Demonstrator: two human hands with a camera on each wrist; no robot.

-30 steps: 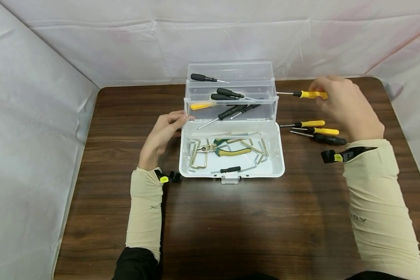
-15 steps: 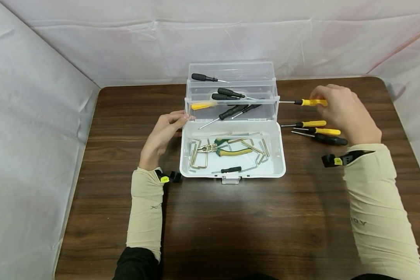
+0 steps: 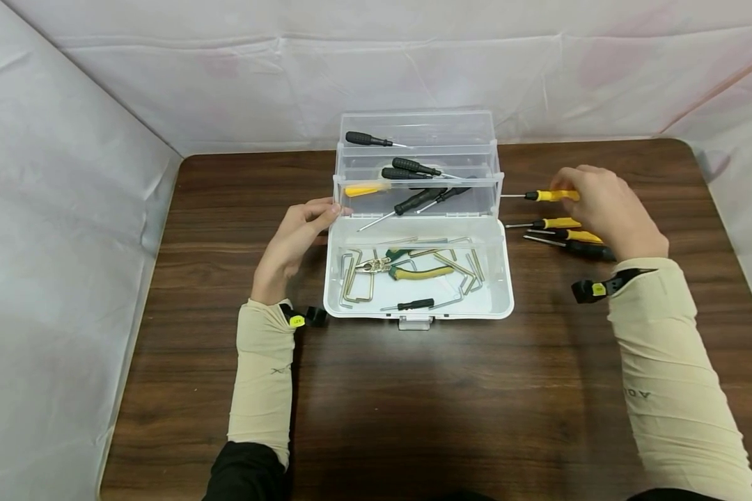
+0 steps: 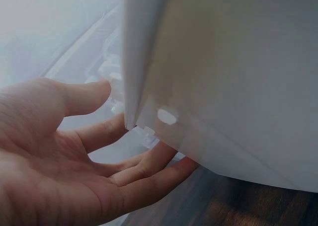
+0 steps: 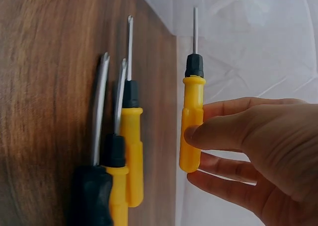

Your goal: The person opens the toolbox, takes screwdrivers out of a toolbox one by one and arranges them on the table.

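Note:
My right hand [image 3: 608, 209] pinches a yellow-handled screwdriver [image 5: 192, 116] between thumb and fingers, its shaft pointing left at the toolbox's translucent lid section [image 3: 476, 203]. My left hand [image 3: 291, 240] is at the back left corner of the white toolbox [image 3: 503, 296]; in the left wrist view its relaxed fingers [image 4: 154, 184] reach against the wall. Inside the box lie green-and-yellow pliers [image 3: 423, 273], several hex keys [image 3: 349, 282] and a small black screwdriver [image 3: 416, 304]. Several black screwdrivers [image 3: 413, 165] and a yellow handle [image 3: 365, 188] show in the clear upper trays.
Two yellow screwdrivers [image 5: 132, 156] and a black-handled screwdriver [image 5: 92, 191] lie on the brown table [image 3: 451, 403], right of the box. White sheeting [image 3: 413, 69] hangs behind and at the sides. A clear latch [image 3: 415, 323] sits at the box's front.
The right hand has come down toward me with the yellow screwdriver, closer to the tools lying on the table. The left hand keeps its place at the box corner.

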